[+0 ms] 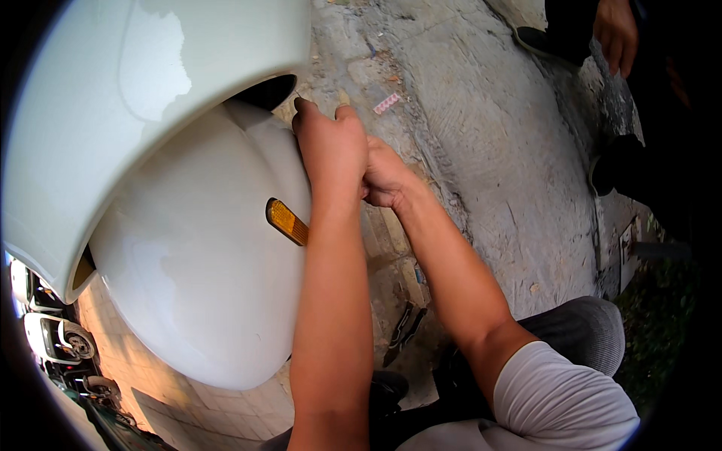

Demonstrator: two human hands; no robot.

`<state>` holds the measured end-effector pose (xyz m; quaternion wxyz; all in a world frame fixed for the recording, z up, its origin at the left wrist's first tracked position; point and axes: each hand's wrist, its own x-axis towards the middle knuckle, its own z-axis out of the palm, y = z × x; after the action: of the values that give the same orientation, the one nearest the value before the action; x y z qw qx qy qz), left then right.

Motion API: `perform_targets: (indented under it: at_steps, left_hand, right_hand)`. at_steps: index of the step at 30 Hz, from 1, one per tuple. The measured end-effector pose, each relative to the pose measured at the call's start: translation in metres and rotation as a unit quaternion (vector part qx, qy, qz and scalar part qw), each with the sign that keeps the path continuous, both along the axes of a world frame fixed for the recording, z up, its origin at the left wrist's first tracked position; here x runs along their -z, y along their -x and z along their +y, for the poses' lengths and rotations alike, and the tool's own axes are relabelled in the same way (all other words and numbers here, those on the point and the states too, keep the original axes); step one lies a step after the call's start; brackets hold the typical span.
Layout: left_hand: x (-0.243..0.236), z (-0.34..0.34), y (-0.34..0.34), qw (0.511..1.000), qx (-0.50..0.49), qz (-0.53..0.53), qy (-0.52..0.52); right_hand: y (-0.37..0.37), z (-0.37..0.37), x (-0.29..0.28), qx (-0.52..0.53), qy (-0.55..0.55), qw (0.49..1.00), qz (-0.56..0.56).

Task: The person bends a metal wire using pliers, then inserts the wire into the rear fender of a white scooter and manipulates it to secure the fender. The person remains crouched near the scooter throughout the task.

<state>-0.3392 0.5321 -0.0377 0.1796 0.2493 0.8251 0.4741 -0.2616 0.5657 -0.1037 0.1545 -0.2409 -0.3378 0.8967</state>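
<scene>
A white glossy body panel (98,68), apparently of a scooter, arches over a rounded white fender (188,263) that carries an amber reflector (286,222). My left hand (331,146) is closed at the fender's far right edge, near the dark gap (271,92) under the panel, with thumb and fingers bent. My right hand (383,173) is closed just right of it and partly behind it. What either hand grips is hidden or too small to make out.
Cracked concrete ground (496,173) holds a pink strip (386,103) and dark tools (406,331) below my hands. Another person's hand (613,37) and dark shoes (541,41) are at upper right. Parked scooters (56,338) stand at lower left; plants (650,316) edge the right.
</scene>
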Motion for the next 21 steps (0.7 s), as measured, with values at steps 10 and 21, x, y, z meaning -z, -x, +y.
perform_targets:
  at_steps: [10,21]
  left_hand:
    - [-0.009,-0.002,-0.009,0.997,0.058,0.052,0.024]
    - [-0.019,-0.004,-0.010,0.993,0.075,0.074,0.046]
  right_hand:
    - [0.017,-0.039,0.013,0.206,-0.361,0.905,-0.092]
    - [0.006,0.003,0.015,-0.028,0.127,0.990,0.054]
